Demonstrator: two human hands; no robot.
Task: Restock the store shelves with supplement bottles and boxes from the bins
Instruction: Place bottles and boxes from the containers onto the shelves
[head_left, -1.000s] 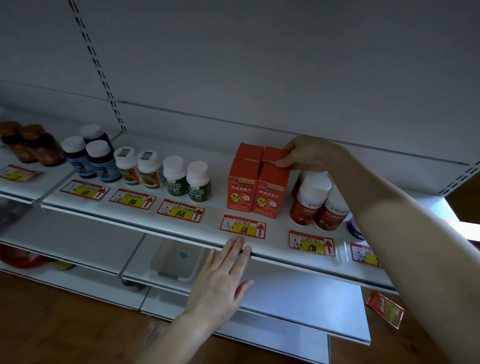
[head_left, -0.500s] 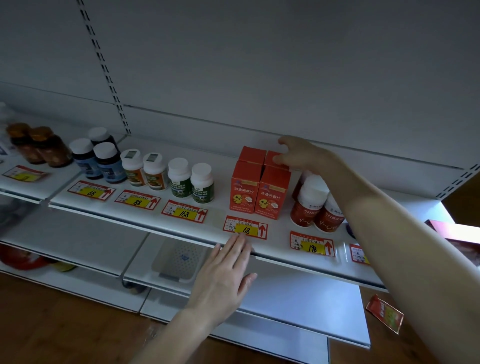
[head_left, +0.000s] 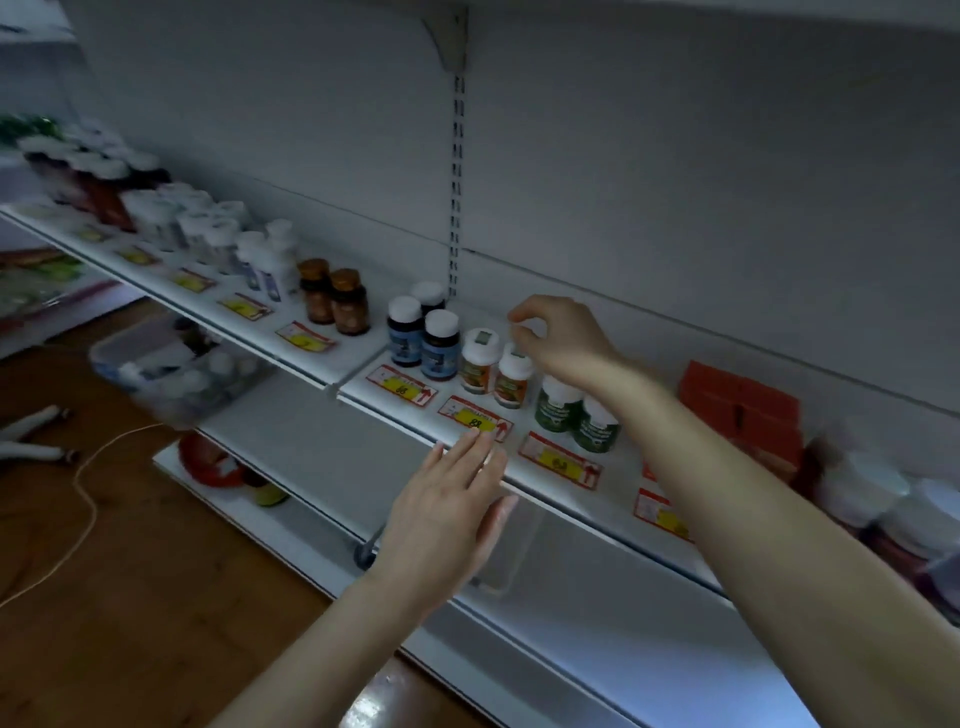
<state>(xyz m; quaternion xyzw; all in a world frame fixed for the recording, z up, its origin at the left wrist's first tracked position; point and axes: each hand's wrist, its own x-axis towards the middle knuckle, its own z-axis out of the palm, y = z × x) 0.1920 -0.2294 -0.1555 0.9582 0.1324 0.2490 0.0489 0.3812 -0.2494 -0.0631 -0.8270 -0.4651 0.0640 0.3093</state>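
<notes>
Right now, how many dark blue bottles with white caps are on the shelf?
3 blue bottles: two side by side at the front, left and right, one behind them. Others further back could be hidden.

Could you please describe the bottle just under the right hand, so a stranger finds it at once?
Find the slotted rail on the back wall; on the shelf below it stand dark blue bottles. Right of them is a white pair with orange labels. It is the right bottle, beside the green-labelled bottles, cap partly behind the right hand.
</notes>
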